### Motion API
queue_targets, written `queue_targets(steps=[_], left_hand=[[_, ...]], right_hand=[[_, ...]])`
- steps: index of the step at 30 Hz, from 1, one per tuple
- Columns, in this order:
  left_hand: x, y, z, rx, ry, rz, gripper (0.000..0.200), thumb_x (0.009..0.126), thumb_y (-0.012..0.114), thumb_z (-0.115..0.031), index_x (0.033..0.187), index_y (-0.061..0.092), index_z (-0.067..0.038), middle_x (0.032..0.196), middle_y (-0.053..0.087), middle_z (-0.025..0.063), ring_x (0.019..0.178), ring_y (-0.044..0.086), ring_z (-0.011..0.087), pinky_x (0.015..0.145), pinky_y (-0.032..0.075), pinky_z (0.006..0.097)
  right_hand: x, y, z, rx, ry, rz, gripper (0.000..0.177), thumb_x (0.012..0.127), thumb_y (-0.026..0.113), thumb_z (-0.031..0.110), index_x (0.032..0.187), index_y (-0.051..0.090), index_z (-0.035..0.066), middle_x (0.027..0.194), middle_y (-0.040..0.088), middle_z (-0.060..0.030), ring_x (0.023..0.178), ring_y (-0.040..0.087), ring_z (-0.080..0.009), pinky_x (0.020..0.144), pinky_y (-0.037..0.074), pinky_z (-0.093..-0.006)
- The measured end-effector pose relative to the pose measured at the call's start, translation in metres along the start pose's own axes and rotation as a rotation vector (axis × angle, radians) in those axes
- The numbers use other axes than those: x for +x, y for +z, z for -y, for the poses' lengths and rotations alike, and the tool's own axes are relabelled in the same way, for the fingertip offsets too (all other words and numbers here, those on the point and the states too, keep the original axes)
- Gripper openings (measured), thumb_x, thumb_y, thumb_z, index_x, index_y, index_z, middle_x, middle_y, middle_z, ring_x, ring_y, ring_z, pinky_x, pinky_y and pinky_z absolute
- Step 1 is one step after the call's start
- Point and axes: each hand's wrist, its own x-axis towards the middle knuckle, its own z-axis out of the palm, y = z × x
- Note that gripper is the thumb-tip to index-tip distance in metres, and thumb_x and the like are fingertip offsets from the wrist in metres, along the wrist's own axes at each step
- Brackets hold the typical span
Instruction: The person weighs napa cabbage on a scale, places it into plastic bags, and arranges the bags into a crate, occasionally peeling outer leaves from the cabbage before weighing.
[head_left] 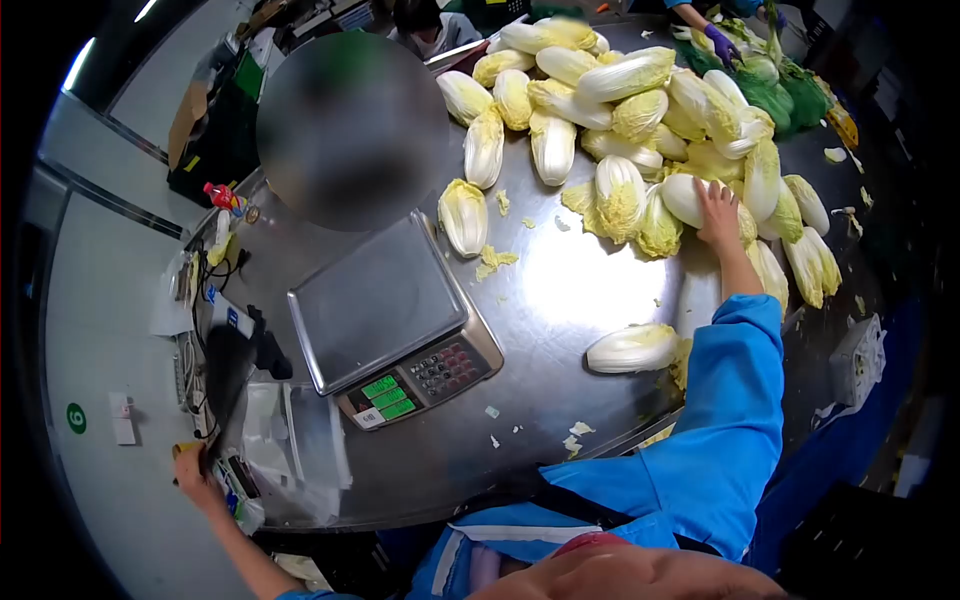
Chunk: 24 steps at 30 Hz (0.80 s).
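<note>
My right hand (pixel 718 212) is out at full stretch, right on the near side of the heap, and it's touching a pale cabbage (pixel 682 200)! Fingers spread over its end, the white of it showing just left of my thumb; whether they're really gripping, I cannot tell. That cabbage lies against its neighbours at the near edge of the cabbage pile (pixel 625 80). Over on the far left, my left hand (pixel 197 477) is low by the table's edge, fingers curled at a small yellow thing (pixel 185 449); held or merely touched, I can't say from here. Clear plastic bags (pixel 318 440) lie just beside that hand. Between my two arms sits the scale (pixel 380 300), its green display (pixel 386 396) lit, its keypad (pixel 445 368) turned my way. One lone cabbage (pixel 632 349) lies on its side near my blue sleeve (pixel 735 370), apart from the heap, and leaf scraps (pixel 495 260) dot the steel. Across the table, a co-worker's purple-gloved hand (pixel 722 45) is in among the greens, close to green netting (pixel 770 102).
</note>
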Motion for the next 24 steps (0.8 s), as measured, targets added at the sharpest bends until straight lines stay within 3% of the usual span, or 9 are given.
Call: queue_targets(steps=[3, 6, 9, 11, 14, 17, 19, 21, 24], left_hand=[[0.022, 0.023, -0.071, -0.247, 0.127, -0.015, 0.03, 0.062, 0.048, 0.007, 0.087, 0.062, -0.003, 0.082, 0.059, 0.0129, 0.079, 0.056, 0.0302, 0.074, 0.043, 0.0369], [0.05, 0.058, -0.167, -0.389, 0.393, -0.021, 0.023, 0.061, 0.052, 0.0, 0.08, 0.063, -0.006, 0.072, 0.058, 0.0099, 0.073, 0.056, 0.0264, 0.065, 0.043, 0.0358], [0.063, 0.09, -0.24, -0.467, 0.509, 0.056, 0.023, 0.06, 0.054, -0.006, 0.081, 0.061, -0.009, 0.066, 0.052, 0.0035, 0.066, 0.054, 0.0196, 0.06, 0.041, 0.0322], [0.061, 0.108, -0.275, -0.54, 0.56, 0.014, 0.018, 0.06, 0.054, -0.009, 0.077, 0.059, -0.01, 0.065, 0.051, 0.0014, 0.063, 0.052, 0.0176, 0.056, 0.039, 0.0306], [0.045, 0.13, -0.304, -0.59, 0.558, 0.027, 0.008, 0.062, 0.053, -0.012, 0.07, 0.055, -0.011, 0.064, 0.05, 0.0012, 0.064, 0.052, 0.0167, 0.056, 0.038, 0.03], [0.033, 0.133, -0.322, -0.576, 0.585, 0.046, 0.012, 0.064, 0.055, -0.012, 0.074, 0.06, -0.012, 0.066, 0.055, -0.0001, 0.066, 0.054, 0.0161, 0.057, 0.039, 0.0305], [0.021, 0.132, -0.333, -0.583, 0.534, 0.058, 0.013, 0.064, 0.056, -0.012, 0.077, 0.06, -0.012, 0.071, 0.057, 0.0007, 0.071, 0.055, 0.0164, 0.059, 0.039, 0.0301], [0.018, 0.099, -0.342, -0.825, 0.482, -0.222, 0.009, 0.067, 0.054, -0.014, 0.075, 0.056, -0.011, 0.071, 0.054, 0.0026, 0.069, 0.053, 0.0186, 0.062, 0.039, 0.0305], [-0.027, 0.071, -0.343, -0.967, 0.42, -0.322, 0.016, 0.069, 0.058, -0.012, 0.084, 0.059, -0.009, 0.08, 0.057, 0.0045, 0.074, 0.054, 0.0197, 0.068, 0.04, 0.0302]], right_hand=[[0.002, -0.023, 0.0, 0.175, 0.084, 0.16, 0.102, 0.046, 0.072, 0.015, 0.135, 0.022, 0.015, 0.127, 0.038, -0.0154, 0.111, 0.041, -0.0328, 0.093, 0.034, -0.0448], [-0.002, 0.004, 0.006, 1.305, 0.197, 0.085, 0.089, 0.049, 0.071, 0.019, 0.129, 0.034, 0.003, 0.116, 0.049, -0.0135, 0.105, 0.047, -0.0251, 0.091, 0.036, -0.0318], [-0.037, -0.099, 0.077, 1.755, -0.138, 0.234, 0.095, 0.048, 0.073, 0.019, 0.132, 0.031, 0.004, 0.12, 0.046, -0.0103, 0.11, 0.045, -0.0221, 0.096, 0.032, -0.0321], [-0.053, -0.179, 0.136, 1.429, -0.533, 0.139, 0.1, 0.045, 0.077, 0.026, 0.132, 0.032, 0.004, 0.126, 0.043, -0.0128, 0.116, 0.042, -0.0234, 0.098, 0.032, -0.0336], [-0.068, -0.257, 0.244, 1.12, -1.044, -0.175, 0.08, 0.05, 0.073, 0.022, 0.122, 0.042, 0.006, 0.118, 0.046, -0.0184, 0.109, 0.046, -0.0334, 0.092, 0.037, -0.0391], [-0.074, -0.253, 0.355, 0.86, -1.192, -0.145, 0.079, 0.049, 0.072, 0.022, 0.121, 0.043, 0.008, 0.117, 0.046, -0.0166, 0.103, 0.046, -0.0342, 0.089, 0.037, -0.0404], [-0.078, -0.218, 0.413, 0.64, -1.27, -0.084, 0.082, 0.052, 0.075, 0.034, 0.123, 0.041, 0.009, 0.12, 0.044, -0.0157, 0.109, 0.043, -0.0326, 0.091, 0.035, -0.0416], [-0.078, -0.207, 0.434, 0.7, -1.237, -0.158, 0.082, 0.055, 0.075, 0.039, 0.123, 0.041, 0.01, 0.125, 0.042, -0.0155, 0.114, 0.041, -0.0342, 0.094, 0.034, -0.0416], [-0.063, -0.231, 0.409, 0.94, -1.197, -0.186, 0.07, 0.065, 0.071, 0.034, 0.123, 0.042, 0.008, 0.123, 0.045, -0.0168, 0.114, 0.043, -0.0312, 0.096, 0.033, -0.0402]])
